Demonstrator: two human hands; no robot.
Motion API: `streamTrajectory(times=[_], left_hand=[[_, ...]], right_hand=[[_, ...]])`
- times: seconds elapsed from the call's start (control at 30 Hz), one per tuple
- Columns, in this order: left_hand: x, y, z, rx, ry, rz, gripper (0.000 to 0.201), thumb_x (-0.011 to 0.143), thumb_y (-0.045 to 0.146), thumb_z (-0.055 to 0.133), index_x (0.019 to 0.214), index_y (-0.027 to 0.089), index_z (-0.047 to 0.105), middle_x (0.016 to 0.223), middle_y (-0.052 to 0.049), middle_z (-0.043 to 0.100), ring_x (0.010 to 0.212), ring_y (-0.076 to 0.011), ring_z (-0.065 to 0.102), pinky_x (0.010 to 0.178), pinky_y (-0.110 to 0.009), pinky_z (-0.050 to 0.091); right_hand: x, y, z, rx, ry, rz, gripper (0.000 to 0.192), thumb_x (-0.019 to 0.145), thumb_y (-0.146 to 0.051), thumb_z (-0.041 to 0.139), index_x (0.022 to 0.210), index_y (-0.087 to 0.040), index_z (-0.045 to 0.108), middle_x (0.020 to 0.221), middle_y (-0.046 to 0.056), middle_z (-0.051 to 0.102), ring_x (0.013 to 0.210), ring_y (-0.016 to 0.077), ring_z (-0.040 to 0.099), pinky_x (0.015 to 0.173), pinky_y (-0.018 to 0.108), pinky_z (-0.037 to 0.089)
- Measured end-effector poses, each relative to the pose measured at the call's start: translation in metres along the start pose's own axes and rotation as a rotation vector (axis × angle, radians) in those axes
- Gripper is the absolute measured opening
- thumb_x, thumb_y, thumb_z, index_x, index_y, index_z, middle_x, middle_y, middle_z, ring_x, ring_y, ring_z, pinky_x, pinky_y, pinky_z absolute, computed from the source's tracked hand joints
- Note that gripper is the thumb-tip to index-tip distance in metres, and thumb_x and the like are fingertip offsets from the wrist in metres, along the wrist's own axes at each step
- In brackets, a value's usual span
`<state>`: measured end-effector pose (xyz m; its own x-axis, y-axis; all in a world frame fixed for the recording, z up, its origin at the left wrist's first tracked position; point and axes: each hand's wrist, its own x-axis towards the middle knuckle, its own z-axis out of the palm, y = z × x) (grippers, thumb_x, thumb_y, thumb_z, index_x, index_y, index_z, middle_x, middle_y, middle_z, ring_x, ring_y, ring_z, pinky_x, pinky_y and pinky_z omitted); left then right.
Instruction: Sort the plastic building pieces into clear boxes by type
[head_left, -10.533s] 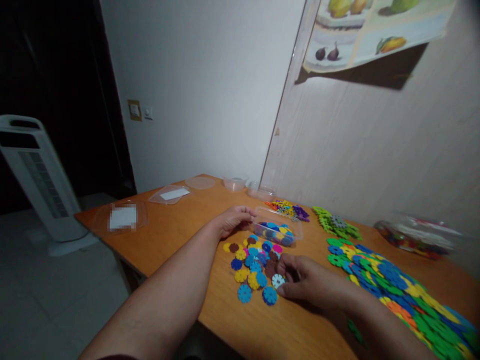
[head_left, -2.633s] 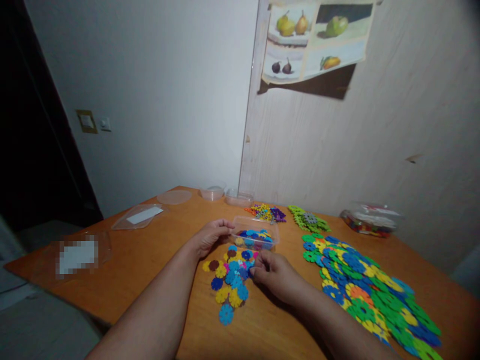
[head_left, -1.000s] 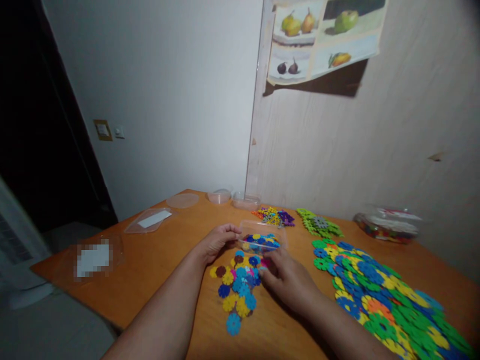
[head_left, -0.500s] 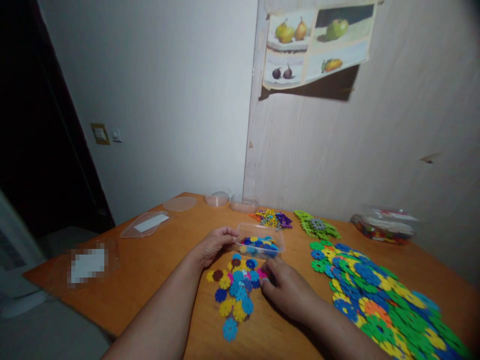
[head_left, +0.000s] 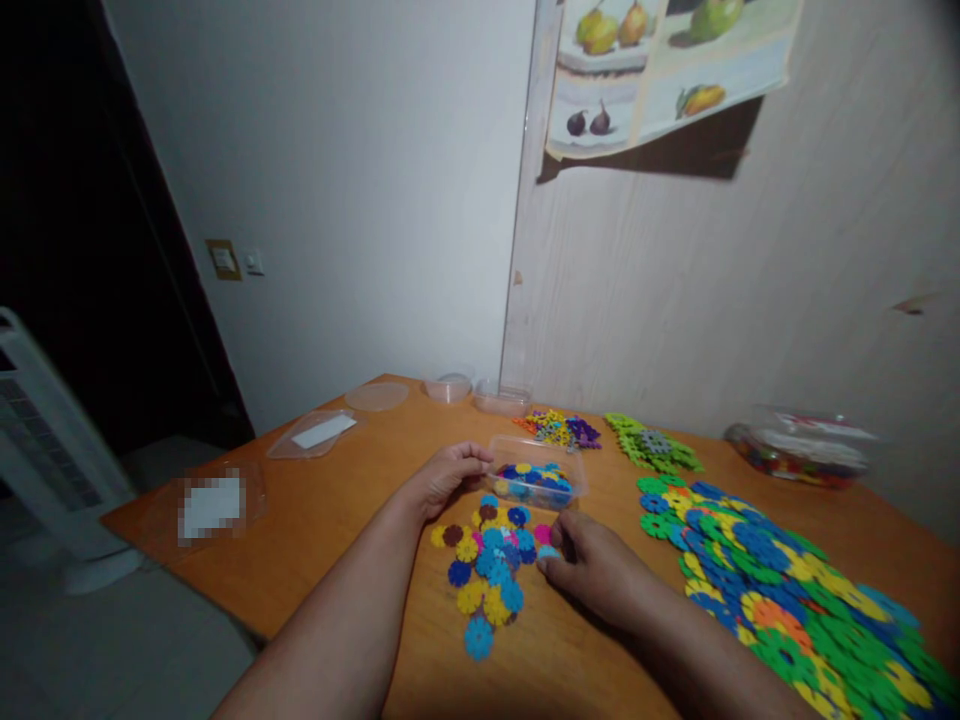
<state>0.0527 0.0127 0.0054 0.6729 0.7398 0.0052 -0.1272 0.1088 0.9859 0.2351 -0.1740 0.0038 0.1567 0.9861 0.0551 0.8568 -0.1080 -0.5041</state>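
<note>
Landmark is the clear plastic tub (head_left: 537, 484) on the wooden surface (head_left: 322, 520). Just in front of it we've got a loose pile of flower-shaped discs (head_left: 489, 560). Our right hand (head_left: 592, 572) sits at that pile's right edge, fingers pinched on a light blue disc (head_left: 549, 552). Our left hand (head_left: 448, 478) has its fingers curled round the tub's left end. Behind the tub, more disc heaps (head_left: 559, 431).

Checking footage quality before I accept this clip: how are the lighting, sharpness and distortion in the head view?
Head view: dim, warm light, doorway at left nearly black; wide-angle bending tilts the walls and the fruit poster; a label on the clear lid is pixelated; left hand and right hand read clearly, while the mixed-colour disc spread smears toward the right edge.
</note>
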Motion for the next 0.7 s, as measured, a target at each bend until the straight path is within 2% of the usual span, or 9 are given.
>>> streamTrajectory(times=[0.13, 0.33, 0.53, 0.7], left_hand=[[0.0009, 0.0001, -0.0005, 0.01, 0.001, -0.002, 0.027, 0.064, 0.023, 0.074, 0.087, 0.016, 0.063, 0.073, 0.0, 0.064, 0.059, -0.0084, 0.055, 0.057, -0.02, 0.038], [0.0026, -0.002, -0.0012, 0.028, -0.006, 0.01, 0.026, 0.066, 0.026, 0.074, 0.088, 0.016, 0.063, 0.076, -0.001, 0.065, 0.062, -0.0097, 0.057, 0.059, -0.021, 0.039], [0.0025, -0.0023, -0.001, 0.015, -0.008, 0.002, 0.027, 0.066, 0.023, 0.074, 0.089, 0.016, 0.063, 0.076, -0.001, 0.065, 0.061, -0.0093, 0.057, 0.059, -0.02, 0.039], [0.0007, 0.0007, 0.0008, 0.005, -0.001, -0.012, 0.027, 0.065, 0.023, 0.073, 0.088, 0.016, 0.062, 0.074, 0.0, 0.064, 0.06, -0.0095, 0.057, 0.058, -0.021, 0.039]], right_hand=[[0.0014, 0.0009, -0.0007, -0.068, 0.008, 0.072, 0.016, 0.076, -0.036, 0.06, 0.078, -0.022, 0.053, 0.075, 0.001, 0.061, 0.065, 0.0148, 0.051, 0.054, 0.025, 0.026], [0.0018, -0.0037, -0.0001, -0.012, -0.012, 0.022, 0.009, 0.071, -0.021, 0.059, 0.075, -0.021, 0.05, 0.074, -0.001, 0.061, 0.067, 0.0135, 0.052, 0.056, 0.024, 0.027], [0.0022, 0.0008, 0.0012, -0.041, 0.015, 0.091, 0.014, 0.076, -0.033, 0.06, 0.078, -0.021, 0.052, 0.074, 0.0, 0.06, 0.065, 0.0138, 0.05, 0.055, 0.024, 0.025], [0.0034, 0.0056, 0.003, 0.002, -0.016, 0.071, 0.011, 0.072, -0.026, 0.059, 0.075, -0.021, 0.05, 0.071, -0.001, 0.059, 0.062, 0.0126, 0.048, 0.053, 0.023, 0.025]])
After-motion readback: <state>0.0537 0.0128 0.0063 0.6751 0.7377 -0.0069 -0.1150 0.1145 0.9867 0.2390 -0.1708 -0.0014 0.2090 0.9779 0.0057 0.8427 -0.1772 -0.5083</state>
